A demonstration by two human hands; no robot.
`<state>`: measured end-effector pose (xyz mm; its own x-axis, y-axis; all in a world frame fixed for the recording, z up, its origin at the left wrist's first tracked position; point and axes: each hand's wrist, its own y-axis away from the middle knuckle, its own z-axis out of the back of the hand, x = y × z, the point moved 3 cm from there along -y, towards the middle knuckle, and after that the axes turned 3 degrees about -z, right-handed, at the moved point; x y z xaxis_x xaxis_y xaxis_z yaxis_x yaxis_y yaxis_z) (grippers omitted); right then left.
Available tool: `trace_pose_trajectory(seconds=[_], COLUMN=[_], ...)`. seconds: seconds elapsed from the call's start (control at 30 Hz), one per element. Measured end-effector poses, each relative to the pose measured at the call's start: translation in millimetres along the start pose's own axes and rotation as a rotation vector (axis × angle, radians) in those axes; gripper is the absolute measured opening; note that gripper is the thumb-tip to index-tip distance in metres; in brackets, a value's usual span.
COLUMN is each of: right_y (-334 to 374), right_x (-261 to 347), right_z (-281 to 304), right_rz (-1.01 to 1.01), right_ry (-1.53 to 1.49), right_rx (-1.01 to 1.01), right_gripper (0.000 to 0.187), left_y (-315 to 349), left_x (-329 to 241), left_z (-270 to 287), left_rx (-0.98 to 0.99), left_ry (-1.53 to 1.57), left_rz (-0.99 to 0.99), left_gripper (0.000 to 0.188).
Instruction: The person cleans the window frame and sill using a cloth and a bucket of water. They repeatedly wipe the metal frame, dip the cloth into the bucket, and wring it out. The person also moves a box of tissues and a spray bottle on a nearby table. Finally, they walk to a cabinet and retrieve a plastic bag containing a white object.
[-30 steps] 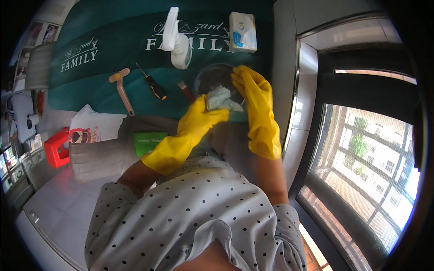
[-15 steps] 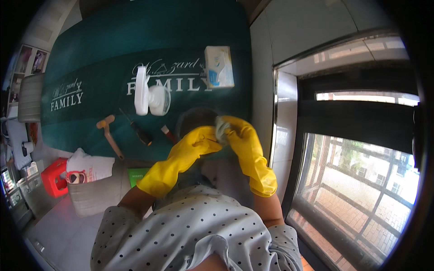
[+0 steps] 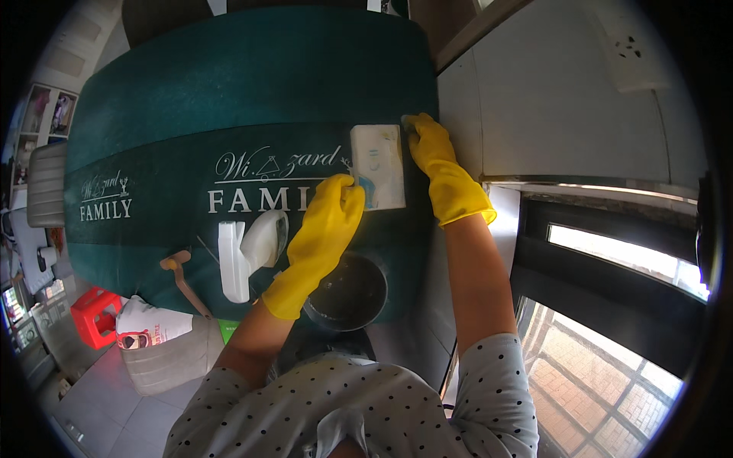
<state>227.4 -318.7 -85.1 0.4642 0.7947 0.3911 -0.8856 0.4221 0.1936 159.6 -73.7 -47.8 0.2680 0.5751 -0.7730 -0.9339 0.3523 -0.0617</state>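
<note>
A white tissue pack point(image 3: 378, 164) lies on the green tablecloth point(image 3: 229, 99) near its right edge. My left hand point(image 3: 328, 221), in a yellow rubber glove, has its curled fingers on the pack's lower left corner. My right hand point(image 3: 439, 164), also gloved in yellow, grips the pack along its right side, fingertips at the upper right corner. A dark round bowl point(image 3: 347, 294) stands at the table's near edge, under my left forearm. To its left lies a white spray bottle point(image 3: 244, 252) on its side.
A wooden-handled tool point(image 3: 183, 278) lies left of the bottle. A red stool point(image 3: 95, 317), a white bag point(image 3: 149, 324) and a grey cushion point(image 3: 164, 359) are at lower left. A wall with a socket point(image 3: 634, 49) and a grilled window point(image 3: 611, 366) border the right.
Both hands left the dark bowl, where they held something pale, and reached forward to the white tissue pack. The view has shifted closer to the table.
</note>
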Motion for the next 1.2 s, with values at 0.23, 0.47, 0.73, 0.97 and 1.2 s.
trace_pose_trajectory(seconds=[0.23, 0.47, 0.73, 0.97, 1.2], right_y=[-25, 62, 199, 191, 193], right_x=[-10, -43, -45, -48, -41], right_z=[-13, -72, -59, -56, -53], right_rz=[-0.015, -0.111, 0.017, -0.067, 0.059], right_ry=[0.048, 0.135, -0.259, -0.289, -0.283], right_rx=[0.056, 0.063, -0.068, -0.014, -0.101], right_gripper=[0.028, 0.037, 0.022, 0.021, 0.023], left_y=[-15, -35, -8, -19, -30], left_x=[8, 31, 27, 37, 31], left_z=[-30, -61, -42, -42, -63], left_rx=[0.276, 0.305, 0.116, 0.221, 0.078], left_ry=[-0.076, -0.17, 0.142, 1.106, 1.411], left_rz=[0.264, 0.22, 0.144, 0.635, 0.895], left_gripper=[0.097, 0.069, 0.071, 0.05, 0.038])
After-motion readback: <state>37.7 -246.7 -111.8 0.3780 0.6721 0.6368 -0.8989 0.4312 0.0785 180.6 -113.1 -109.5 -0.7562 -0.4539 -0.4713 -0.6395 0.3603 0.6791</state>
